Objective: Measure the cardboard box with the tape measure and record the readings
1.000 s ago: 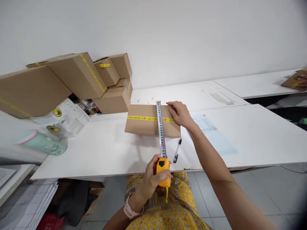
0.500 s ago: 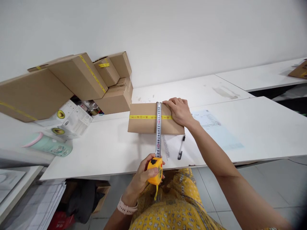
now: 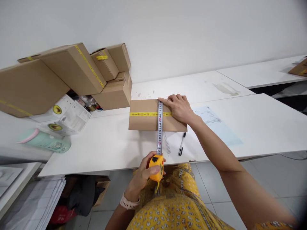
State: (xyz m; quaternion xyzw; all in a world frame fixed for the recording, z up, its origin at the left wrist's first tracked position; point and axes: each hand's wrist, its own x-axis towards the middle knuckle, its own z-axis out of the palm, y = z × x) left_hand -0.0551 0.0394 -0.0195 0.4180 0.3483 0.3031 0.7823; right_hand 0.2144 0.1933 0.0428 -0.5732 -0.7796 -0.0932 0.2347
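Note:
On the white table stands a closed cardboard box (image 3: 144, 123) with a strip of yellow printed tape along its top. My left hand (image 3: 144, 171) is closed around a yellow tape measure (image 3: 156, 167) at the table's front edge. Its metal blade (image 3: 160, 134) runs out from the case, across the box top to the far edge. My right hand (image 3: 179, 107) lies over the box's right part, gripping it, and its index finger presses the blade's end at the far edge. A spiral notebook (image 3: 166, 143) lies partly under the box, beside a black-capped pen (image 3: 182, 144).
Several cardboard boxes (image 3: 72, 64) are stacked at the left against the wall, above white avocado-printed cartons (image 3: 69, 116). A mint bottle (image 3: 48, 142) lies near them. Right of the box is a printed sheet (image 3: 211, 124). Another box (image 3: 298, 67) sits far right.
My right index finger has moved left onto the blade's end, from just beside it. The blade sits slightly further right relative to the box's left edge. The view has shifted slightly.

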